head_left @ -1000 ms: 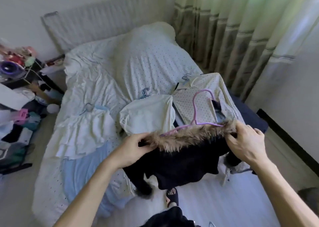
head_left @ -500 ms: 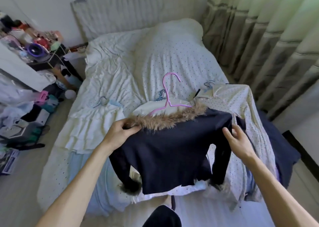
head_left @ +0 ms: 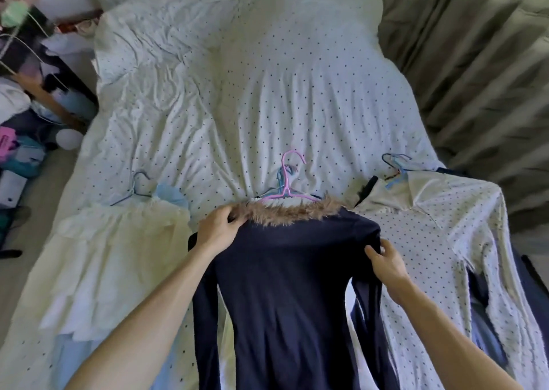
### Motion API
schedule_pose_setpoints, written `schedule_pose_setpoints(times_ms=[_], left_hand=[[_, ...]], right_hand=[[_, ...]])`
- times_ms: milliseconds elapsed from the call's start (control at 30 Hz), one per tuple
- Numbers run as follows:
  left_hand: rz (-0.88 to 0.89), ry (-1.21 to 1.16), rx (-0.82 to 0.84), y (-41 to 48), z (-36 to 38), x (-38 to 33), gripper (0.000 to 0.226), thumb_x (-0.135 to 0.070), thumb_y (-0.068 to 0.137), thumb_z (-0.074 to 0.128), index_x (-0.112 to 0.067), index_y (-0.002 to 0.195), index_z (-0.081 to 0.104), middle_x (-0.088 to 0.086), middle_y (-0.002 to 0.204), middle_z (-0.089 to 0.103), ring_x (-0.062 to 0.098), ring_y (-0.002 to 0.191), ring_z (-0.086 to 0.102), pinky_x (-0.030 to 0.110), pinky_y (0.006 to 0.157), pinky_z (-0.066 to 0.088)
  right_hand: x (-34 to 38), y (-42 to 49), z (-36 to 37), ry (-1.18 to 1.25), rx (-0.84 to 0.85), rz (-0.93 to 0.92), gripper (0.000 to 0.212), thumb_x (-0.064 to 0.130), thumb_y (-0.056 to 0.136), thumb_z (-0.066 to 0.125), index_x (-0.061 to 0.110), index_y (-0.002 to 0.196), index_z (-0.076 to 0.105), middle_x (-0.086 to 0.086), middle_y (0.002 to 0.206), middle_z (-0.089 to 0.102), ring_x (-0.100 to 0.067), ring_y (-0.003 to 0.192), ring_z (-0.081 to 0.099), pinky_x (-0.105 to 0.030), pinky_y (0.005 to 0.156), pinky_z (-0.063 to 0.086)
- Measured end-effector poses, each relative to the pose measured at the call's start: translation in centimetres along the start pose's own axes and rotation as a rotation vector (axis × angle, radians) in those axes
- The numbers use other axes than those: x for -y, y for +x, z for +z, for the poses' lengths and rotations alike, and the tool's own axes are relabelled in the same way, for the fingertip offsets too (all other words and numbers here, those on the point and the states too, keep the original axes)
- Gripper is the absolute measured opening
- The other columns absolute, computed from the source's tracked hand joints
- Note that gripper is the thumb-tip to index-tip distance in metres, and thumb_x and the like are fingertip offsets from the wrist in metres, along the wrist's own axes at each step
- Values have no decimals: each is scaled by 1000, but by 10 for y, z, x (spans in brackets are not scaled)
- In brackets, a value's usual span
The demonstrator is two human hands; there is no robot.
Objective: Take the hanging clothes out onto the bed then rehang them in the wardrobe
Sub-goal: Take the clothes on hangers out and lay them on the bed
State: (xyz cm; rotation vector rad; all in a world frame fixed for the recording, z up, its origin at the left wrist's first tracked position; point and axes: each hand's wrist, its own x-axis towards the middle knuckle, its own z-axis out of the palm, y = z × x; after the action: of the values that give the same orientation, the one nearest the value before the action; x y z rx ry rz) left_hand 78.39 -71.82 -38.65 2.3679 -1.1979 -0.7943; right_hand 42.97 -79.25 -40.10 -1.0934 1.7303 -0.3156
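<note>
A dark navy top (head_left: 291,294) with a brown fur collar (head_left: 289,214) lies spread on the bed (head_left: 237,78), on a pink hanger (head_left: 287,182). My left hand (head_left: 218,226) grips the collar at its left end. My right hand (head_left: 386,263) pinches the navy fabric at the right shoulder. To the left lies a white ruffled garment (head_left: 118,265) on a blue hanger (head_left: 135,189). To the right lies a white dotted shirt (head_left: 439,241) on blue hangers (head_left: 396,164).
A cluttered pile of bags and clothes (head_left: 20,140) sits on the floor at the left beside a dark table (head_left: 68,63). Grey-green curtains (head_left: 475,63) hang close along the bed's right side. The bed's upper half shows only the dotted sheet.
The navy top has come down from mid-air and lies flat on the bed. My right hand moved from the collar's right end to the right shoulder. The view has closed in on the bed.
</note>
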Motion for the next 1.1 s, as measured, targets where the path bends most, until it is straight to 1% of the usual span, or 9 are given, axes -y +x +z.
schedule_pose_setpoints(times_ms=[233, 333, 433, 500, 633, 733, 900, 1000, 1100], left_hand=[[-82, 109, 3, 122, 56, 28, 38, -54, 94, 55, -24, 116, 65, 0, 114, 69, 29, 106, 63, 42, 88, 50], [-87, 148, 2, 153, 79, 40, 38, -53, 96, 55, -23, 116, 65, 1, 112, 69, 31, 104, 63, 39, 81, 47], [-113, 133, 41, 168, 106, 58, 35, -47, 98, 55, -19, 117, 63, 3, 114, 70, 31, 102, 63, 36, 76, 46], [-116, 117, 43, 170, 117, 65, 35, -43, 99, 54, -17, 121, 62, 5, 118, 68, 31, 104, 62, 38, 79, 47], [-135, 67, 44, 176, 127, 71, 45, -40, 100, 53, -18, 140, 52, 9, 135, 59, 34, 123, 54, 42, 98, 45], [-178, 72, -71, 141, 137, 81, 50, -41, 99, 50, -24, 146, 44, 11, 142, 50, 34, 130, 46, 48, 105, 41], [-467, 9, -238, -9, 168, 113, 49, -37, 103, 37, -24, 151, 35, 16, 153, 37, 38, 134, 42, 54, 108, 37], [-762, -58, -61, -102, 175, 146, 53, -40, 104, 34, -21, 153, 30, 19, 151, 41, 42, 130, 45, 55, 107, 35], [-743, 120, 210, -177, 169, 179, 63, -46, 99, 45, -21, 154, 27, 13, 149, 44, 37, 132, 46, 52, 107, 35]], right_hand=[[25, 101, 49, -9, 29, 144, 29, 28, 100, 54, 23, 128, 50, -1, 109, 62, -26, 98, 63, -49, 93, 54], [18, 123, 65, 2, 84, 179, 42, 26, 95, 63, 29, 135, 48, -3, 117, 66, -23, 98, 67, -45, 92, 55], [-6, 124, 74, -20, 132, 214, 64, 5, 91, 65, 28, 145, 41, -2, 122, 65, -16, 98, 68, -30, 83, 54], [-27, 110, 75, -13, 176, 234, 64, -3, 88, 63, 27, 142, 44, 1, 122, 65, -16, 103, 67, -29, 84, 54], [-61, 86, 75, -161, 166, 178, 54, 15, 82, 71, 40, 124, 50, 13, 113, 68, -6, 100, 66, -29, 88, 50], [-82, 61, 69, -348, 86, 154, 39, 27, 81, 72, 40, 111, 52, 12, 110, 63, -11, 102, 60, -29, 85, 46], [-130, 22, 48, -663, 112, 349, 68, 46, 88, 62, 21, 146, 39, -12, 143, 42, -34, 136, 36, -47, 112, 32], [-150, 0, 38, -649, 152, 414, 71, 52, 90, 53, 19, 150, 33, -13, 147, 40, -34, 134, 40, -46, 109, 38], [-173, -16, 28, -745, 206, 468, 74, 64, 86, 47, 19, 144, 40, -10, 136, 50, -33, 117, 55, -43, 95, 50]])
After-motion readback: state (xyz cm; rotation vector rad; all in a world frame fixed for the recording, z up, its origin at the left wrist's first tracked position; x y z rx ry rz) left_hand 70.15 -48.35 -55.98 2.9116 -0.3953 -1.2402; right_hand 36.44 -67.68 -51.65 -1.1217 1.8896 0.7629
